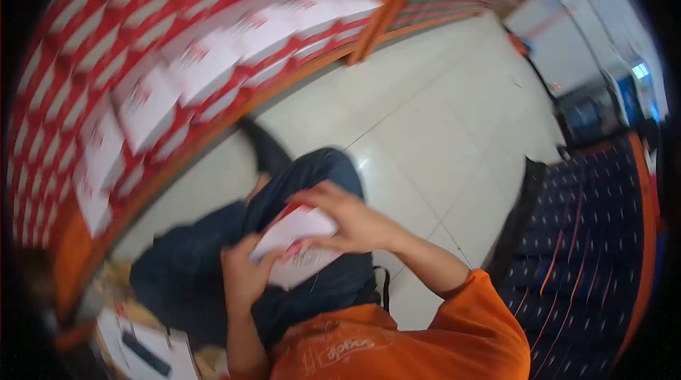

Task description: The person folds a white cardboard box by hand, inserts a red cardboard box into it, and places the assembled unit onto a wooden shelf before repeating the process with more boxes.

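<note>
A white box with red sides and red print (301,238) rests over my lap, tilted, between my two hands. My left hand (247,274) is closed on its left edge, with the thumb on the white face. On the far right side, my right hand (347,220) grips the box, its fingers over the red top edge and its thumb across the front. Some of the print is covered by my thumb and blurred. Below the box are my dark trousers (188,263).
Left, an orange-framed shelf (245,107) carries stacked red and white boxes (206,61). A dark rectangular object (145,353) lies on a white sheet (113,337) at lower left. Dark patterned goods (574,252) stand in rows at right. Pale floor tiles (425,118) stretch ahead.
</note>
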The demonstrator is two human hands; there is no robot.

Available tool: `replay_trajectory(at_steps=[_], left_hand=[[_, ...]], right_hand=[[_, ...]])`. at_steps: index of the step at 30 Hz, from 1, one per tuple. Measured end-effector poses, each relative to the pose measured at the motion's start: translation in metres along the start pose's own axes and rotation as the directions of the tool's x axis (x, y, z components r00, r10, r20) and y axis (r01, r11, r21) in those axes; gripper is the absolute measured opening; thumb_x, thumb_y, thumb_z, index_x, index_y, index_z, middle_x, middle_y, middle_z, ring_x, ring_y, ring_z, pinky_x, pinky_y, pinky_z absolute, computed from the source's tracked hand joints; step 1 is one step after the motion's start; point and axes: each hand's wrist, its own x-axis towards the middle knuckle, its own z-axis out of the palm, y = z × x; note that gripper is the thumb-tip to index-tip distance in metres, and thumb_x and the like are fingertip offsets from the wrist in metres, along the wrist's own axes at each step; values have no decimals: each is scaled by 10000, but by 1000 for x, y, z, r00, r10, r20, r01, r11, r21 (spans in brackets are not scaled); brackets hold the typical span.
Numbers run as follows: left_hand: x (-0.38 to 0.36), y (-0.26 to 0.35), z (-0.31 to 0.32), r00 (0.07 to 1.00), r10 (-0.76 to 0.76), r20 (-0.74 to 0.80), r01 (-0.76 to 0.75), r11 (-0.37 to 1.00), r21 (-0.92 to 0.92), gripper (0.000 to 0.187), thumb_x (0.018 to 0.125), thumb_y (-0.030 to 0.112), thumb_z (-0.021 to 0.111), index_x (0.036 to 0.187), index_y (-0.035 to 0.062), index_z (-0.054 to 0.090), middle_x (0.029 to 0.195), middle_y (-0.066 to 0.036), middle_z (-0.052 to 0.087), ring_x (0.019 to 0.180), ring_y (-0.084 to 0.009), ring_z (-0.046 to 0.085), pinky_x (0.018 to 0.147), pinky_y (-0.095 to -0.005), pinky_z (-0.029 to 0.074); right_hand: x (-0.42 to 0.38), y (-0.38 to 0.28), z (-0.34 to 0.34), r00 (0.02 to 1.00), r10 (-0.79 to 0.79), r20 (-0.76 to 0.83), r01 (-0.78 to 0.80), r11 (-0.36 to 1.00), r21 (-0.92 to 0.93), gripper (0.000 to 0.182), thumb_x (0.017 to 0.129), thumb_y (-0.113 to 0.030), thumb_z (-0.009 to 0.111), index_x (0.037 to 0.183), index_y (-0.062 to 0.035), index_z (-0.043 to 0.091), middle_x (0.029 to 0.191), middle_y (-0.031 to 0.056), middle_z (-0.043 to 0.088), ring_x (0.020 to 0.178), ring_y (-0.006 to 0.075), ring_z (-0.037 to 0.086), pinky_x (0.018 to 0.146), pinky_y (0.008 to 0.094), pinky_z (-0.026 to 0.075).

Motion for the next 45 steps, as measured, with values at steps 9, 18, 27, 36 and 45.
replay_trajectory(at_steps=[9,18,27,36,45], left_hand=[[-4,-60,-20,967,239,-89,-216,582,-784,974,734,247,838,1496,63,261,1542,-238,243,1396,-341,329,1098,-458,323],[-21,-33,1,815,271,-512,-580,392,-714,1018,594,326,894,1406,70,335,1439,-186,363,1341,-350,379,1095,-457,312],[-42,-41,-35,882,423,-210,-467,847,-254,1007,465,203,914,1318,86,393,1366,-251,383,1300,-414,390,1065,-509,344],[-62,-41,-12,777,471,-418,-572,805,-157,867,467,186,939,1219,219,509,1417,-276,308,1315,-443,396,1076,-540,362],[-55,-32,-30,876,309,-370,-386,910,-153,709,506,321,863,1118,100,581,1297,-294,425,1212,-426,466,998,-494,404]], right_hand=[[-23,21,42,584,799,-140,-373,418,828,371,953,-232,593,1223,22,570,1067,116,663,964,172,639,881,333,509],[-7,5,96,818,545,182,-468,447,763,425,959,-332,601,1206,12,561,1110,81,626,1050,160,592,944,324,462],[37,-64,45,958,-258,128,249,965,84,417,701,-304,856,1007,-82,681,994,79,584,1003,248,556,957,367,372],[31,-69,59,995,37,92,-30,997,-76,429,680,-279,876,909,-59,588,887,44,548,871,199,493,781,341,393],[9,-31,80,802,-304,-514,291,951,-109,713,792,-695,601,921,-1,702,1048,225,586,940,301,557,763,368,467]])
